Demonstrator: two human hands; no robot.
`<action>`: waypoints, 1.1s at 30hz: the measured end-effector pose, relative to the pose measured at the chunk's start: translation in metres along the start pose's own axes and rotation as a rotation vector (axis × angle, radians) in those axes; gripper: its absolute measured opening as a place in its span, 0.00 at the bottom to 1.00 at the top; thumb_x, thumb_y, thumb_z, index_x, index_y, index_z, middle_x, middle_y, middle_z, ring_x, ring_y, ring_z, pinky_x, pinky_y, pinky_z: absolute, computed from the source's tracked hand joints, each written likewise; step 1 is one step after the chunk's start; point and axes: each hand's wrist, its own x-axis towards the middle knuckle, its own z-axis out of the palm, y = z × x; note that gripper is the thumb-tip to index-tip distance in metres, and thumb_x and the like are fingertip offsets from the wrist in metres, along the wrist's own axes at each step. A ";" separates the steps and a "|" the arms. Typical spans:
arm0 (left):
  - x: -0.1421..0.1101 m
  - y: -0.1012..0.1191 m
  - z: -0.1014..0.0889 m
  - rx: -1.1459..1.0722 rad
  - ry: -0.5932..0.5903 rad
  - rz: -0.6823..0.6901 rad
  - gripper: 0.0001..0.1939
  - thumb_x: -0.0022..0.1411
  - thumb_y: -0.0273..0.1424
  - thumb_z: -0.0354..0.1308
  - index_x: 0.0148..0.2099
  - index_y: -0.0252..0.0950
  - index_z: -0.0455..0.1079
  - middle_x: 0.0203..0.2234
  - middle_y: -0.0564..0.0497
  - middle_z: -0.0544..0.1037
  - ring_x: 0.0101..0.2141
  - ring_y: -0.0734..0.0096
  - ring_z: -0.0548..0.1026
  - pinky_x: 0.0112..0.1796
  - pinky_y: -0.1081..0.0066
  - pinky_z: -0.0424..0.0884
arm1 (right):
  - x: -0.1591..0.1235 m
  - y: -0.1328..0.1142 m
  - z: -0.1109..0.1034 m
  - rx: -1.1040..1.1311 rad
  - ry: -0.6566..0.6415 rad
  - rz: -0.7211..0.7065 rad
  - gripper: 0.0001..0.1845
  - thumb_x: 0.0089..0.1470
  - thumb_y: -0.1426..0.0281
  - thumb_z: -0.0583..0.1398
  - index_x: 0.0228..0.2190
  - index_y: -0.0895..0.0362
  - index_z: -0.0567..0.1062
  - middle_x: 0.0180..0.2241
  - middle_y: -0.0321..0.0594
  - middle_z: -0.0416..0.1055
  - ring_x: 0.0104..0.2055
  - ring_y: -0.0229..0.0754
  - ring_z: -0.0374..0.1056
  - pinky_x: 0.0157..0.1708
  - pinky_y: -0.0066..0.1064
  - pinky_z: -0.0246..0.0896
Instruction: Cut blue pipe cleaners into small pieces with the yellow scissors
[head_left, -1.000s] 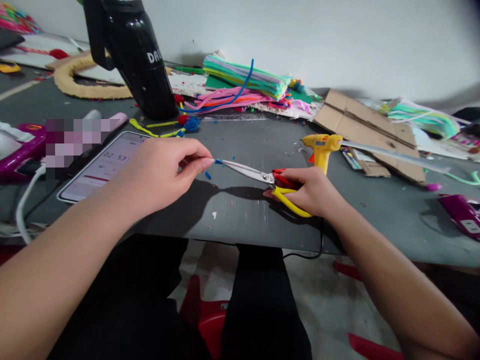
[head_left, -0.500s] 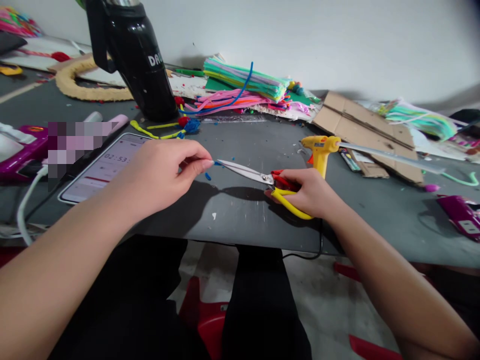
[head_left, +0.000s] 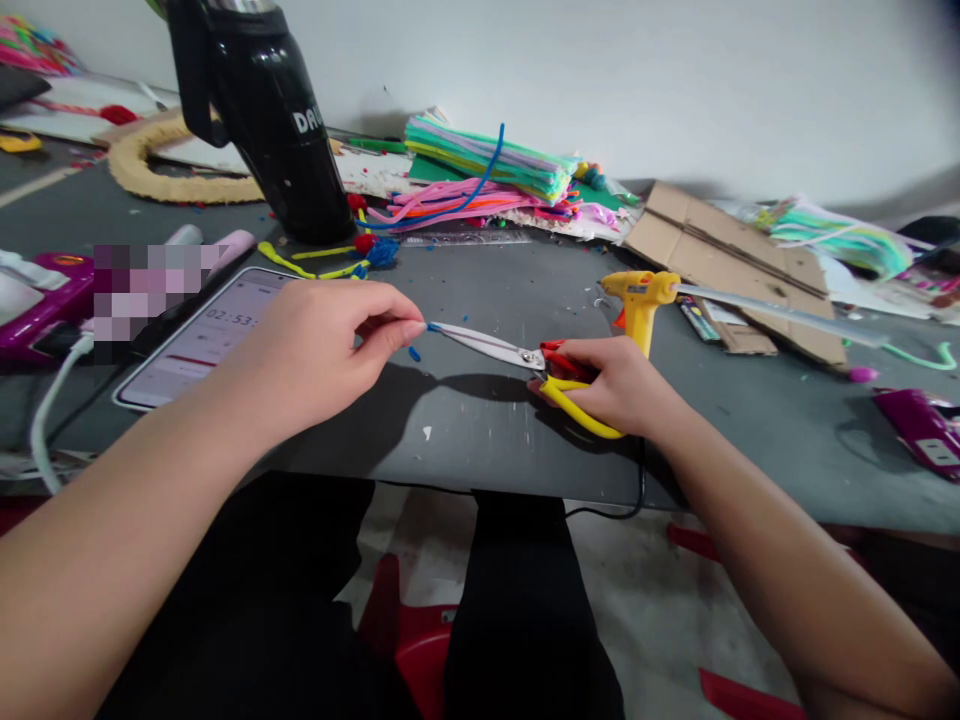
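Note:
My left hand (head_left: 349,335) is closed, thumb and forefinger pinching a tiny piece of blue pipe cleaner (head_left: 432,327); most of that piece is hidden by the fingertips. My right hand (head_left: 615,375) grips scissors (head_left: 487,345) by their red and yellow handles. The narrow blades point left, their tips meeting the blue piece right beside my left fingertips. On the grey table just below lies a short blue snippet (head_left: 414,354). Behind my left hand are yellow pipe cleaner stems (head_left: 322,262) with red and blue fuzzy ends.
A yellow glue gun (head_left: 637,290) stands behind my right hand. A phone (head_left: 187,335) showing a timer lies under my left forearm. Further back are a black bottle (head_left: 270,130), pipe cleaner bundles (head_left: 487,160) and cardboard (head_left: 735,260). Purple power strips (head_left: 919,430) sit at both sides.
Half a second ago the scissor tips stood slightly apart from the left fingertips; now they are back against the blue piece. Both hands have stayed nearly in place.

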 end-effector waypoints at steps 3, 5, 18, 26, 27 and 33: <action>0.000 0.000 0.000 0.011 -0.003 -0.002 0.15 0.65 0.43 0.52 0.41 0.44 0.77 0.32 0.55 0.82 0.30 0.69 0.75 0.32 0.70 0.65 | 0.000 0.001 0.000 -0.003 0.005 -0.004 0.22 0.48 0.55 0.64 0.20 0.56 0.62 0.21 0.31 0.53 0.27 0.34 0.45 0.25 0.29 0.43; 0.001 0.001 0.000 0.009 0.001 -0.005 0.14 0.65 0.42 0.52 0.40 0.43 0.77 0.31 0.54 0.82 0.28 0.70 0.74 0.31 0.70 0.65 | 0.000 0.000 0.000 0.000 0.002 -0.001 0.22 0.48 0.55 0.64 0.20 0.56 0.62 0.21 0.31 0.53 0.26 0.34 0.46 0.26 0.29 0.43; -0.001 -0.002 0.000 -0.035 -0.001 -0.020 0.16 0.65 0.44 0.50 0.42 0.45 0.77 0.30 0.54 0.82 0.32 0.68 0.77 0.35 0.70 0.67 | -0.001 0.001 0.001 0.033 0.038 0.038 0.23 0.48 0.56 0.63 0.19 0.55 0.58 0.21 0.31 0.50 0.26 0.34 0.44 0.24 0.29 0.42; -0.001 -0.002 0.000 -0.031 0.015 -0.005 0.15 0.65 0.44 0.51 0.41 0.45 0.77 0.30 0.55 0.82 0.31 0.69 0.77 0.33 0.71 0.67 | -0.001 0.001 0.001 0.039 0.008 0.036 0.24 0.47 0.57 0.64 0.20 0.55 0.55 0.21 0.30 0.49 0.26 0.33 0.44 0.25 0.29 0.40; -0.001 -0.002 0.000 -0.026 0.015 -0.007 0.15 0.65 0.43 0.51 0.41 0.45 0.77 0.30 0.55 0.82 0.30 0.69 0.76 0.33 0.71 0.67 | -0.001 0.001 0.001 0.035 0.005 0.038 0.24 0.47 0.57 0.64 0.20 0.55 0.56 0.21 0.31 0.50 0.26 0.33 0.44 0.25 0.29 0.40; -0.002 0.002 -0.002 -0.027 0.038 0.001 0.14 0.65 0.42 0.52 0.40 0.45 0.77 0.33 0.55 0.83 0.32 0.69 0.77 0.36 0.71 0.69 | -0.001 0.002 0.002 0.021 -0.001 0.041 0.24 0.47 0.55 0.64 0.19 0.55 0.57 0.21 0.31 0.51 0.26 0.34 0.44 0.24 0.30 0.40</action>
